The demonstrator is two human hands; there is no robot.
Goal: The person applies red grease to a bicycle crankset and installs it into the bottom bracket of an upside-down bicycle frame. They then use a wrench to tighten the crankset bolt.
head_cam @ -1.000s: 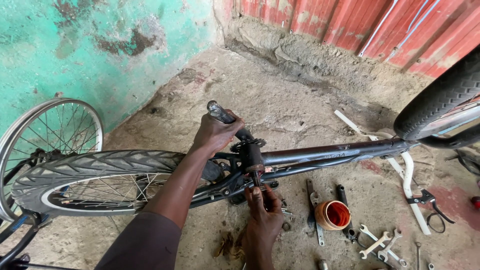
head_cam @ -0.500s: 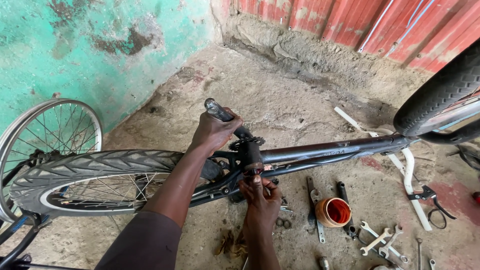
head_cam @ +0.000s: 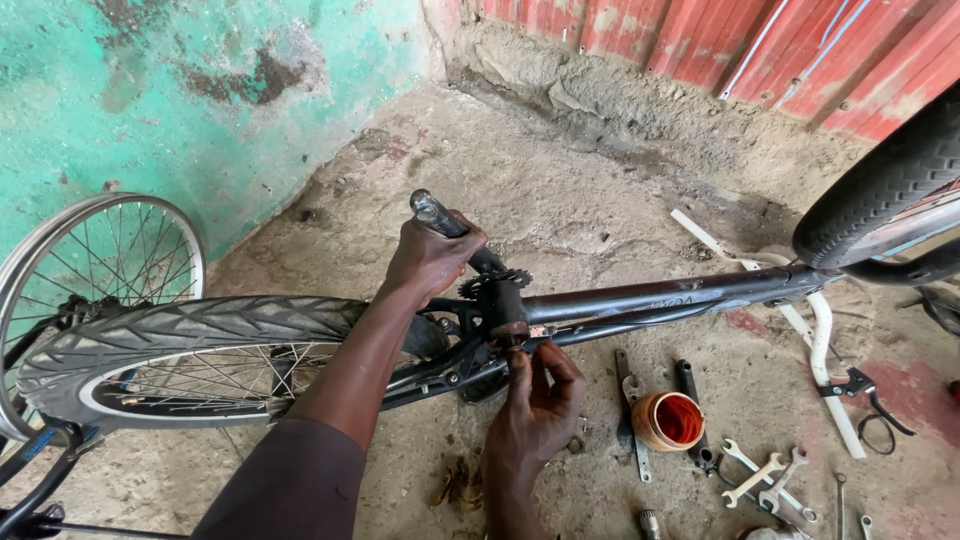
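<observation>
A black bicycle frame (head_cam: 660, 298) lies across the view above the dirt floor. My left hand (head_cam: 428, 258) grips the crank arm (head_cam: 436, 215), which sticks up and back from the bottom bracket (head_cam: 503, 312). My right hand (head_cam: 535, 402) is just below the bracket, with fingertips pinched at its near end on something small that I cannot make out. A small toothed sprocket (head_cam: 495, 282) shows behind the bracket.
A tyred wheel (head_cam: 170, 345) sits in the frame at left, with a bare spoked rim (head_cam: 90, 260) behind it. Another tyre (head_cam: 890, 190) is at the upper right. An orange pot (head_cam: 668, 420), spanners (head_cam: 765, 475) and a white tube (head_cam: 825, 345) lie on the floor.
My right hand has risen from under the frame to the near end of the bottom bracket. The left hand has kept its hold on the crank arm.
</observation>
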